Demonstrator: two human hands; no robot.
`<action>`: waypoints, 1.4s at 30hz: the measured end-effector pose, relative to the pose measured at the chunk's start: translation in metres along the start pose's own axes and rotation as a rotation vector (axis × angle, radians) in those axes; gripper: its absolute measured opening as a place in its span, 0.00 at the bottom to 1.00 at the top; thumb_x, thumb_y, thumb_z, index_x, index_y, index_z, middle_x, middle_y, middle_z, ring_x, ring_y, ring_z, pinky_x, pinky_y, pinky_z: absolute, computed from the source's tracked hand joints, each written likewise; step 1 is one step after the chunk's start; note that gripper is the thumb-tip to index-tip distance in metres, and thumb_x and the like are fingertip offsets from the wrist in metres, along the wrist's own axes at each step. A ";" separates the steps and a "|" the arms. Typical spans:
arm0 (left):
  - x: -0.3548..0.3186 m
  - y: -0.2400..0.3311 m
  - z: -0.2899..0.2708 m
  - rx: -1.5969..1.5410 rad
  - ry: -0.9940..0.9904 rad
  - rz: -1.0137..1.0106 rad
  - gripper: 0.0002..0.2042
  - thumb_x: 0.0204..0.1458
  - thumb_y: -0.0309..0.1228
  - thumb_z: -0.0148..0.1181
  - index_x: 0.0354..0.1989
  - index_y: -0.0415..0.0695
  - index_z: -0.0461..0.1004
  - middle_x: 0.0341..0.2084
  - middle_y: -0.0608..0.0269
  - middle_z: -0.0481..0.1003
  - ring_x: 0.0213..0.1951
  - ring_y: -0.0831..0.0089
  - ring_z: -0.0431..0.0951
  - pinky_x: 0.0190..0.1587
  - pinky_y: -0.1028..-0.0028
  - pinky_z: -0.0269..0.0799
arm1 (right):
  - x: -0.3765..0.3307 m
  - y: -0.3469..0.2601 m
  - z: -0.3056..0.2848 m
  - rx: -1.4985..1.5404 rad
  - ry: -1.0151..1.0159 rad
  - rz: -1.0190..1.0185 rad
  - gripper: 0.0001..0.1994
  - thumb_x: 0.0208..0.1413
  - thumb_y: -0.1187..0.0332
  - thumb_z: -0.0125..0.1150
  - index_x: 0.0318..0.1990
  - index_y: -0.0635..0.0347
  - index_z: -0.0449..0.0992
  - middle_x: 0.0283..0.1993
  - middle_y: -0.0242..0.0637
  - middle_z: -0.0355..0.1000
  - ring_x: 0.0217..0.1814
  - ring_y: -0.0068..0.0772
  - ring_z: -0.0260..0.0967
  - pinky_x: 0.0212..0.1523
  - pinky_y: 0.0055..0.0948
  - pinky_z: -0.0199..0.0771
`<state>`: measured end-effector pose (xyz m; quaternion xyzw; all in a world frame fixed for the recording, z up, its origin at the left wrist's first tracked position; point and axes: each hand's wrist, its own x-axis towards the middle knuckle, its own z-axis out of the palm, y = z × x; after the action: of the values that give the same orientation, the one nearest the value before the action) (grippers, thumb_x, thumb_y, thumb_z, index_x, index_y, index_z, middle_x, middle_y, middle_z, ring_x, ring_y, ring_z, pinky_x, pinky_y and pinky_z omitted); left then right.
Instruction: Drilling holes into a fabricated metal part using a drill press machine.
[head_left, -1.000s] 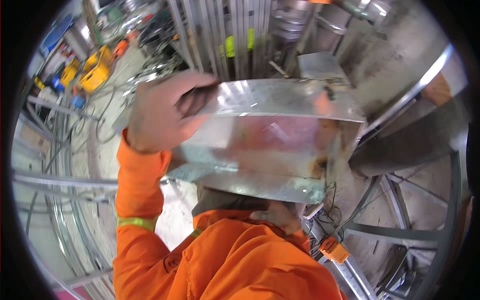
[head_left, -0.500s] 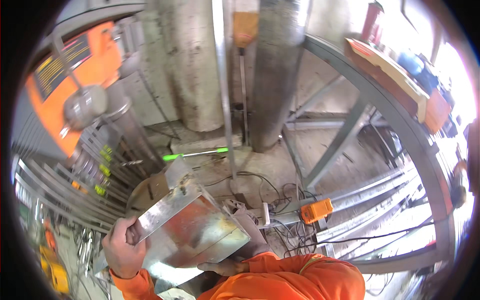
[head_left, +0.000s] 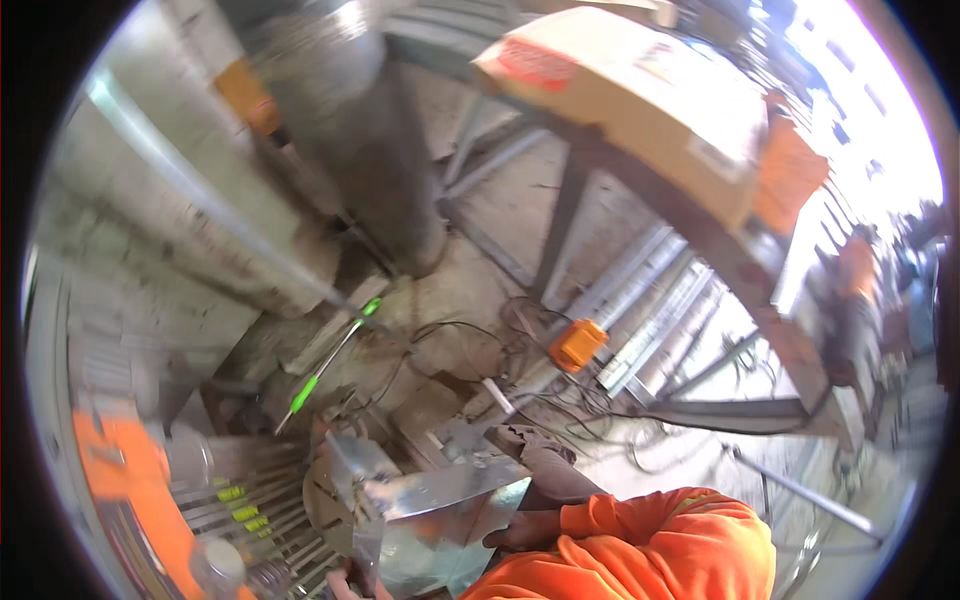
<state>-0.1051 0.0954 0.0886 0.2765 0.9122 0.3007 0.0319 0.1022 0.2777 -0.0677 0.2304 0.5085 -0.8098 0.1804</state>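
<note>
A shiny bent sheet-metal box (head_left: 440, 535) is low in the picture, in front of my body. My left hand (head_left: 352, 582) is closed on its left edge, partly cut off by the picture's lower rim. On the box's right side, my right hand (head_left: 525, 530) grips the edge, its fingers partly hidden. The orange sleeve (head_left: 650, 540) of my right arm reaches in from the lower right. Beneath the box, a round plate (head_left: 325, 505) shows in part.
A metal-framed bench (head_left: 640, 220) carries a cardboard box (head_left: 620, 90). Under it are an orange block-shaped device (head_left: 578, 345), cables (head_left: 450, 325) and steel profiles (head_left: 670, 310). A green-ended rod (head_left: 310, 385) lies near large grey cylinders (head_left: 350, 130). Orange machinery (head_left: 125, 460) stands left.
The view has swung right and tilted, bringing the bench closer to the middle. The sheet-metal box and my left hand now appear lower, with the box turned; both hands stay on it.
</note>
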 end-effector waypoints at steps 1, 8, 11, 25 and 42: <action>0.006 0.000 -0.008 -0.002 -0.052 0.035 0.16 0.53 0.38 0.68 0.40 0.40 0.72 0.28 0.60 0.73 0.31 0.71 0.72 0.33 0.66 0.71 | -0.004 0.005 0.005 0.063 -0.023 -0.087 0.23 0.64 0.57 0.58 0.60 0.61 0.73 0.55 0.44 0.76 0.57 0.40 0.70 0.59 0.39 0.68; -0.004 -0.264 -0.012 0.021 -0.408 0.548 0.27 0.50 0.32 0.68 0.56 0.33 0.65 0.48 0.50 0.72 0.49 0.62 0.75 0.53 0.64 0.73 | -0.150 -0.137 0.025 -0.071 0.118 -0.024 0.24 0.64 0.54 0.53 0.56 0.67 0.74 0.49 0.52 0.77 0.53 0.43 0.73 0.54 0.40 0.70; 0.053 -0.260 -0.012 0.066 -0.262 0.818 0.25 0.51 0.32 0.70 0.52 0.29 0.69 0.42 0.44 0.77 0.42 0.57 0.81 0.46 0.65 0.79 | -0.188 -0.139 0.047 -0.115 0.215 -0.165 0.21 0.66 0.56 0.50 0.55 0.66 0.74 0.38 0.51 0.77 0.43 0.48 0.74 0.49 0.42 0.72; 0.019 0.220 -0.118 -0.714 -0.226 0.664 0.27 0.59 0.53 0.61 0.45 0.35 0.71 0.38 0.58 0.73 0.37 0.71 0.73 0.41 0.68 0.71 | -0.370 -0.171 0.163 0.076 0.858 -0.482 0.15 0.66 0.66 0.54 0.50 0.71 0.77 0.44 0.41 0.78 0.42 0.36 0.75 0.43 0.40 0.75; -0.253 0.461 -0.009 -0.987 -1.066 1.203 0.24 0.43 0.37 0.77 0.45 0.40 0.75 0.38 0.54 0.79 0.40 0.62 0.81 0.45 0.66 0.76 | -0.539 0.086 0.293 0.362 1.559 -0.506 0.13 0.64 0.66 0.53 0.50 0.63 0.77 0.47 0.45 0.77 0.47 0.40 0.74 0.49 0.43 0.73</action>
<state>0.3305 0.2656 0.3300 0.7572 0.2512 0.4530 0.3979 0.5389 0.0072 0.2796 0.6286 0.3861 -0.5036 -0.4496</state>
